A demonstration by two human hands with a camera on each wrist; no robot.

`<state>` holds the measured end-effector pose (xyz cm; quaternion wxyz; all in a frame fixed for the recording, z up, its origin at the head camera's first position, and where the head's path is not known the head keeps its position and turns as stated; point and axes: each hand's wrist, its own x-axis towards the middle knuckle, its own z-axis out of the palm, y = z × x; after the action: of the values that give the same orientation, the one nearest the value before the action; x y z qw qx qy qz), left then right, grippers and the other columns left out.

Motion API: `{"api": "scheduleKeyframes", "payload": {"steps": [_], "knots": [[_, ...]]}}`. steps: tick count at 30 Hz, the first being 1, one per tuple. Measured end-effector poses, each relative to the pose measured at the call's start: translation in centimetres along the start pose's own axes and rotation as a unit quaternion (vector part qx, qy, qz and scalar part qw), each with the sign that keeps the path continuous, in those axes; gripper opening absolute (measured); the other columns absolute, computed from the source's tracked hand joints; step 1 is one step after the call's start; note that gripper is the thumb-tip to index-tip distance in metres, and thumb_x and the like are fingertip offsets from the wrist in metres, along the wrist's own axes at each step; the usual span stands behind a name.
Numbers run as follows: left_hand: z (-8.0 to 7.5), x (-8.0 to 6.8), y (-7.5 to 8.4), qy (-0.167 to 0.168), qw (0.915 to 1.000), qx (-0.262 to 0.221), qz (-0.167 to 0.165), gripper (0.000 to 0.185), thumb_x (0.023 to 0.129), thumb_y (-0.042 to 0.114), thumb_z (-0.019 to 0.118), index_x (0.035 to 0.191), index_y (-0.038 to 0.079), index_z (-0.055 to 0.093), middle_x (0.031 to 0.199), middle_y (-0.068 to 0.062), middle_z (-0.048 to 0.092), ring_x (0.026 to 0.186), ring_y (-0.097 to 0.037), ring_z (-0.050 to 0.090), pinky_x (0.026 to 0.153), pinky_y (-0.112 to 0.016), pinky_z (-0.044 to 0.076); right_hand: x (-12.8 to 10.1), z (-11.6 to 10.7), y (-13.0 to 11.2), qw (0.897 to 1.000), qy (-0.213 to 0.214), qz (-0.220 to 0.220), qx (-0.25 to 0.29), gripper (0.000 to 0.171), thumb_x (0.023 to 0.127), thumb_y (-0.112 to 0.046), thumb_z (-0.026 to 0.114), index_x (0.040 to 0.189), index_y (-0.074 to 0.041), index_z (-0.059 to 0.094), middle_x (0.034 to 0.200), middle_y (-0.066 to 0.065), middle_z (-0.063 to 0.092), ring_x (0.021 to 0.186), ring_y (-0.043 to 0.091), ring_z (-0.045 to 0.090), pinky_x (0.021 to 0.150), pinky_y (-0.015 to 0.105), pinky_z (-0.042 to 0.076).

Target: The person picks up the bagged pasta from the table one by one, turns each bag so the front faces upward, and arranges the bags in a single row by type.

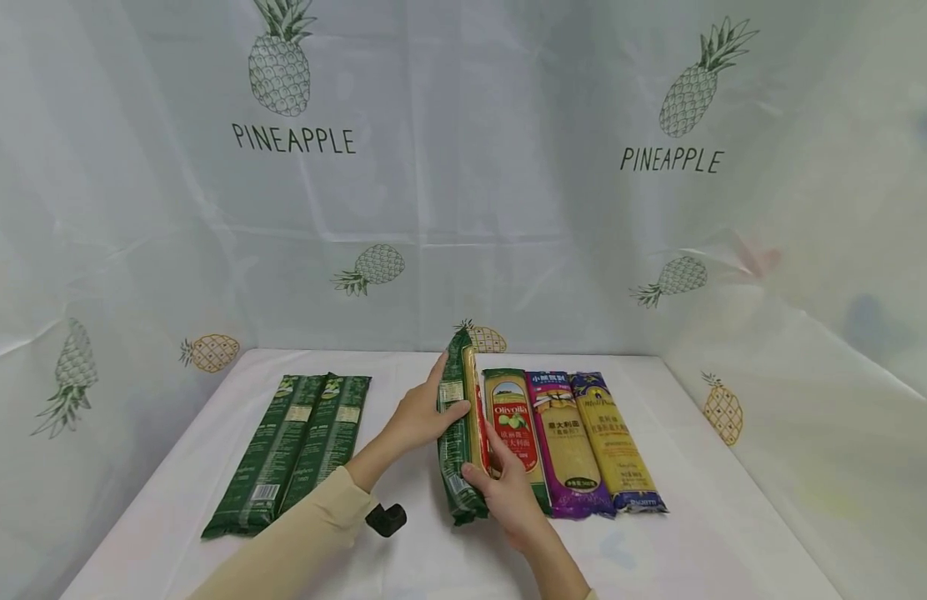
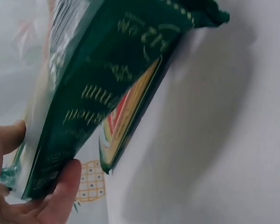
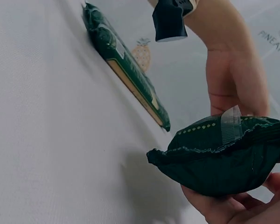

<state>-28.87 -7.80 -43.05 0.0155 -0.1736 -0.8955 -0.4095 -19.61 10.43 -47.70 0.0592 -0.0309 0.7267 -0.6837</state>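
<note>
Both hands hold a green spaghetti pack (image 1: 456,450) upright above the middle of the table, turned partly on edge. My left hand (image 1: 420,415) grips its upper part, thumb across the near face. Lower down, my right hand (image 1: 510,493) grips the right side near the bottom end. In the left wrist view the pack (image 2: 95,74) slants between the thumb and fingers of the left hand (image 2: 53,200). The right wrist view shows the pack's crimped end (image 3: 219,168), with fingers of the right hand (image 3: 228,207) beneath it.
Two green packs (image 1: 264,458) lie face down side by side on the left of the white table (image 1: 403,575). To the right lie an Olivoila pasta pack (image 1: 514,425), a purple pack (image 1: 572,450) and a yellow-blue one (image 1: 617,442). A pineapple-print curtain (image 1: 463,192) hangs behind.
</note>
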Motion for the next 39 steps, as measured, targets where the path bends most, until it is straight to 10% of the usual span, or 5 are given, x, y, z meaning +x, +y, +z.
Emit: {"api": "scheduleKeyframes", "payload": {"steps": [19, 27, 39], "knots": [[0.3, 0.3, -0.6, 0.010, 0.9894, -0.136, -0.051, 0.087, 0.103, 0.022, 0.074, 0.170, 0.040, 0.022, 0.171, -0.015, 0.033, 0.150, -0.048, 0.039, 0.109, -0.072, 0.041, 0.2, -0.4, -0.6, 0.998, -0.039, 0.038, -0.007, 0.084, 0.105, -0.048, 0.064, 0.173, -0.028, 0.018, 0.157, 0.023, 0.050, 0.112, 0.023, 0.062, 0.086, 0.039, 0.054], [-0.3, 0.0, -0.5, -0.016, 0.9770, -0.201, -0.068, 0.082, 0.105, 0.016, 0.069, 0.170, 0.039, 0.023, 0.145, -0.023, 0.057, 0.117, -0.034, 0.067, 0.086, -0.048, 0.058, 0.6, -1.2, 0.0, 0.986, -0.094, 0.076, 0.114, 0.079, 0.109, -0.041, 0.053, 0.173, -0.028, 0.008, 0.168, 0.021, 0.033, 0.117, 0.012, 0.064, 0.095, 0.030, 0.052], [-0.3, 0.2, -0.8, -0.054, 0.9722, -0.217, -0.068, 0.079, 0.109, 0.013, 0.058, 0.172, 0.036, 0.016, 0.121, -0.015, 0.069, 0.093, -0.021, 0.071, 0.079, -0.040, 0.060, 0.5, -0.7, 0.3, 0.992, -0.073, 0.046, 0.090, 0.088, 0.106, -0.036, 0.067, 0.172, -0.014, 0.013, 0.142, 0.016, 0.061, 0.112, 0.016, 0.067, 0.094, 0.032, 0.057]]}}
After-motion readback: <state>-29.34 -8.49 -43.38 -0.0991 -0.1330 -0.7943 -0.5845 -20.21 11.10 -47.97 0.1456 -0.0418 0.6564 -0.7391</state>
